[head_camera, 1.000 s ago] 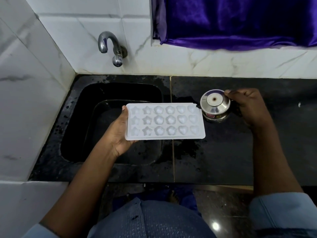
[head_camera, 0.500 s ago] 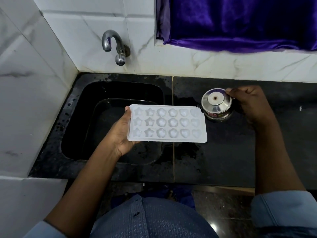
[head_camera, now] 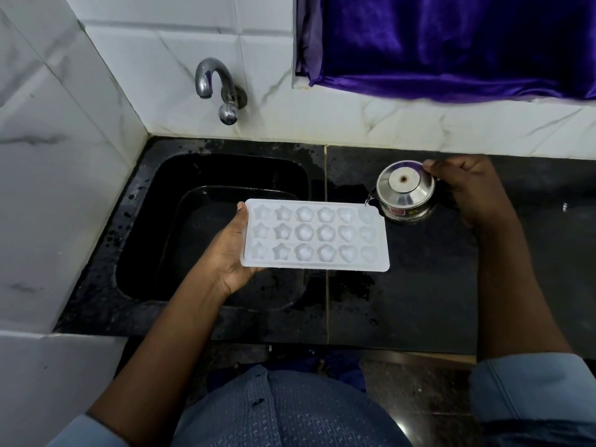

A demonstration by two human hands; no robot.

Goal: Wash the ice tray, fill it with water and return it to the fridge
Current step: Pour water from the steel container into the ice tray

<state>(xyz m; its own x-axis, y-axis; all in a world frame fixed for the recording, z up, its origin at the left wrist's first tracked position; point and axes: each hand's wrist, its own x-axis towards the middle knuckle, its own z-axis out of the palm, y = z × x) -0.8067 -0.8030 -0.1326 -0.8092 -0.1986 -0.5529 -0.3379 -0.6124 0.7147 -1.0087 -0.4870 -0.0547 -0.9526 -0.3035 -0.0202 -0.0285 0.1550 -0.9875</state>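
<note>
A white ice tray (head_camera: 314, 235) with star, flower and heart shaped cells is held flat above the sink's right edge. My left hand (head_camera: 230, 250) grips its left end from below, thumb on the rim. My right hand (head_camera: 464, 188) holds a small steel kettle (head_camera: 405, 191) by its handle, tilted left. A thin stream of water runs from its spout onto the tray's far right corner.
A black sink (head_camera: 206, 227) is set in the wet black stone counter (head_camera: 419, 285). A steel tap (head_camera: 219, 88) juts from the white tiled wall above it, not running. A purple curtain (head_camera: 451, 43) hangs at the back right.
The kettle has tipped toward the tray and water now pours from its spout. The tray stays in my left hand at about the same place.
</note>
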